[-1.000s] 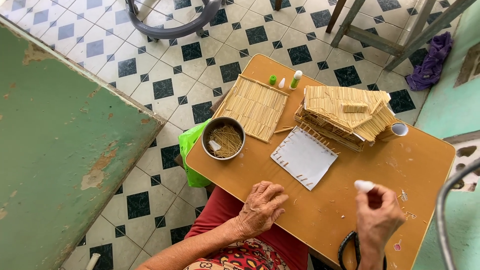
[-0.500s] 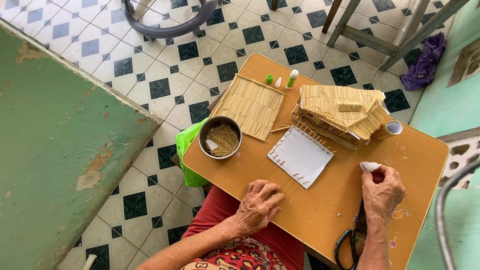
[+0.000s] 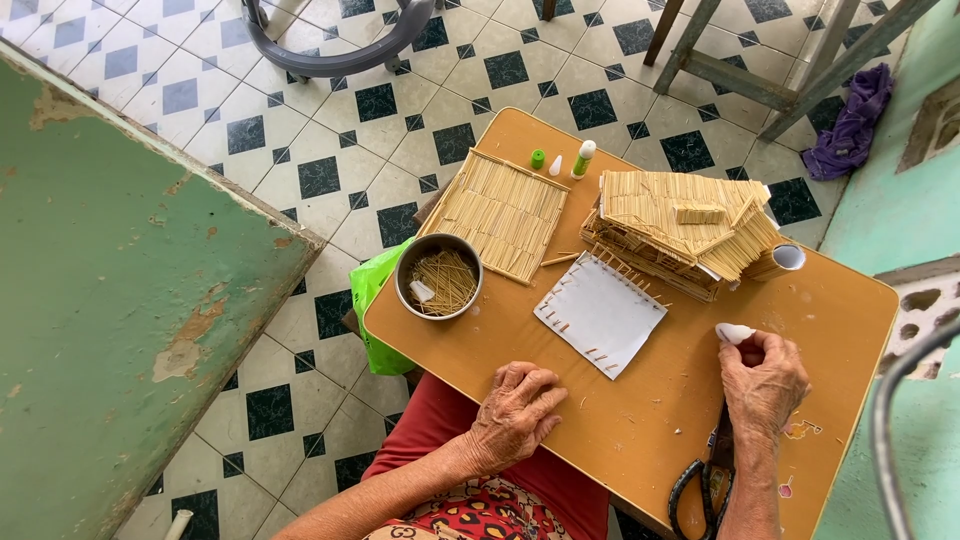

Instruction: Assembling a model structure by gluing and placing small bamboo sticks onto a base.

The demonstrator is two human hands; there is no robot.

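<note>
My right hand (image 3: pixel 764 382) pinches a small white glue tube (image 3: pixel 734 333) above the right part of the orange table (image 3: pixel 650 440). My left hand (image 3: pixel 512 415) lies flat and empty on the table's near edge. Ahead of my hands lies a white sheet (image 3: pixel 600 313) with short sticks stuck along its edges. Behind it stands a model house (image 3: pixel 680 228) built of thin sticks, its roof facing me. A flat stick panel (image 3: pixel 500 213) lies to the left of the house. A metal bowl (image 3: pixel 440 276) holds loose sticks and a white scrap.
Scissors (image 3: pixel 698 485) lie at the table's near edge by my right wrist. A glue bottle (image 3: pixel 583 158) and a green cap (image 3: pixel 538 158) stand at the far edge, a tape roll (image 3: pixel 782 260) right of the house. A green wall (image 3: pixel 110 290) rises at left. Green bag (image 3: pixel 372 300) hangs off the table.
My right hand has lifted and moved forward with the white tube, from the near edge toward the house. My left hand has stayed flat in place.
</note>
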